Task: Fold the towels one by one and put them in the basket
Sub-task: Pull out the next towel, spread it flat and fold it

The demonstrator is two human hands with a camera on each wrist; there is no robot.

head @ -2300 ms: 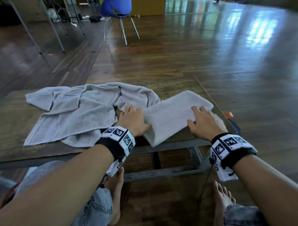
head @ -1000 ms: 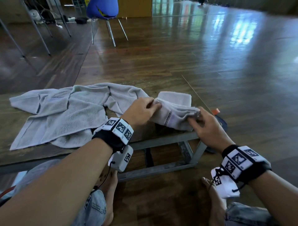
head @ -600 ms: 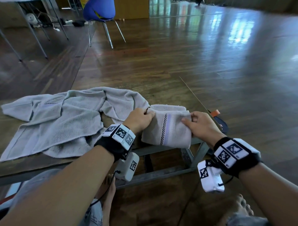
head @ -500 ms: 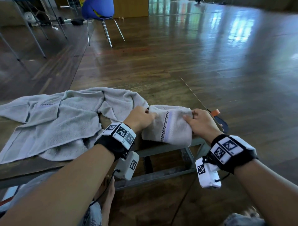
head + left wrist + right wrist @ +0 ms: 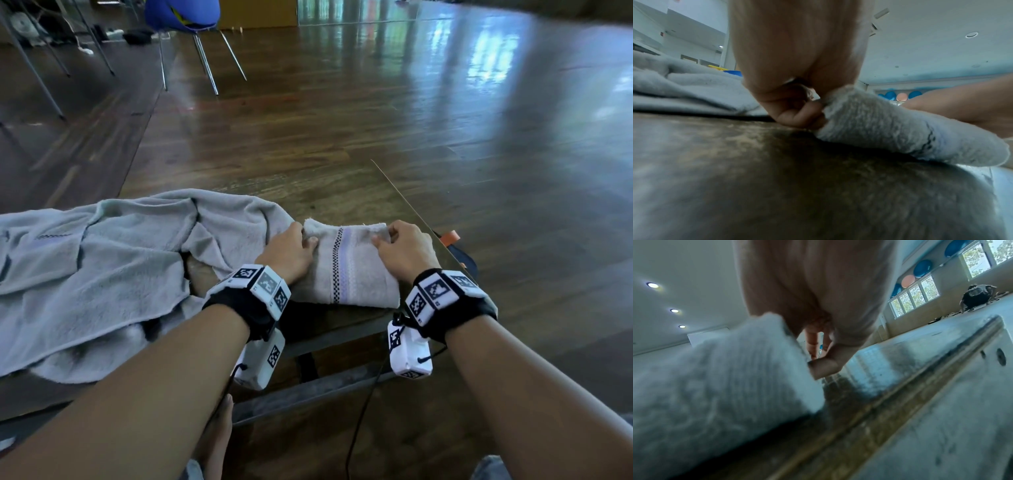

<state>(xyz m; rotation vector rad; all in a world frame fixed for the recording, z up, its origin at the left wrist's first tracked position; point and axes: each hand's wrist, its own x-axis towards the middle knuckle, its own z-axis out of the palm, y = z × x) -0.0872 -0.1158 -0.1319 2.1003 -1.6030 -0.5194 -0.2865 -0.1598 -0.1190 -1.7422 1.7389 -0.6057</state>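
A small white towel (image 5: 349,270) with a checked stripe lies folded on the right end of the low wooden table (image 5: 342,202). My left hand (image 5: 291,251) pinches its far left corner; the left wrist view shows the fingers (image 5: 797,113) curled on the towel (image 5: 890,126). My right hand (image 5: 400,250) pinches the far right corner, and the right wrist view has the towel (image 5: 725,378) beside the curled fingers (image 5: 824,365). A larger grey towel (image 5: 102,270) lies crumpled on the table to the left. No basket is in view.
The table's right edge (image 5: 411,205) runs just past my right hand, with a dark object with an orange tab (image 5: 452,240) beyond it. A blue chair (image 5: 185,17) stands far back on the wooden floor. My bare foot (image 5: 215,442) rests under the table.
Both hands lifted the near edge of the small towel and folded it away from me. It now lies flat, shorter, with the striped side up.
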